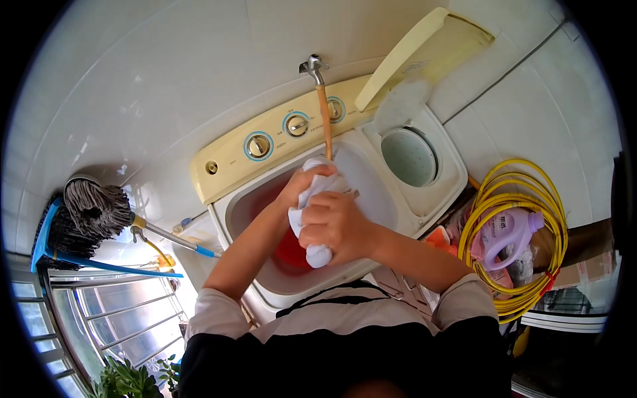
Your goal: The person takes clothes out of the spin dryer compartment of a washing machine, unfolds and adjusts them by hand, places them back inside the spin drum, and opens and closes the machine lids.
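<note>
A bunched white cloth (319,188) is gripped in both of my hands over the wash tub (233,215) of a twin-tub washing machine. My left hand (304,184) is closed round its upper part. Lower down, my right hand (335,224) is wrapped round the cloth, and a short end hangs out below the fist. Beneath the hands something red (290,257) shows in the tub; I cannot tell whether it is a basin or other contents. An orange-brown hose (324,113) runs down from the wall tap (314,66) to behind the cloth.
The spin tub (409,158) stands open at the right under a raised lid (406,56). Control knobs (258,146) line the back panel. A mop (97,207) and blue-edged broom (50,232) are at left; a yellow hose coil (483,278) and purple jug (509,232) at right.
</note>
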A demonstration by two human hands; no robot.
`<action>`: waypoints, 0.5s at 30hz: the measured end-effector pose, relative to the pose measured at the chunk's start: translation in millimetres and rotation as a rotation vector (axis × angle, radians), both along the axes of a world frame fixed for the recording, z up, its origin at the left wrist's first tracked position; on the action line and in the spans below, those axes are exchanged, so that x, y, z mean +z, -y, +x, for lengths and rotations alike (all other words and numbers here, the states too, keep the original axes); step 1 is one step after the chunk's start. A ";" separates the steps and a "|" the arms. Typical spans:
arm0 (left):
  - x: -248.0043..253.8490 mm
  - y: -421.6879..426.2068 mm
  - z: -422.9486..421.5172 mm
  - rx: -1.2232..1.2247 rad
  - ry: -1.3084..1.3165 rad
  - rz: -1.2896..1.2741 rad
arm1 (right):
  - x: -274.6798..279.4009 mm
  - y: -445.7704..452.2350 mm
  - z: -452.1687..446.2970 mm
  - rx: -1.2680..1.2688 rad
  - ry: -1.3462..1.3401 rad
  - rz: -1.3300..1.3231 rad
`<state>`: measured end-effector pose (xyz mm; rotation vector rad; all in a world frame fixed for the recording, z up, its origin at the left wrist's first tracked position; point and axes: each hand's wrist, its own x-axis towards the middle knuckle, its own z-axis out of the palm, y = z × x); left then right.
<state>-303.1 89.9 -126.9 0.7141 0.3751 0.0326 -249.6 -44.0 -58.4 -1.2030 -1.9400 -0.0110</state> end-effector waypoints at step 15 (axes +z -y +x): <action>2.5 4.7 16.7 -0.297 -0.171 1.093 | -42.9 -25.9 -26.3 0.485 0.595 -0.527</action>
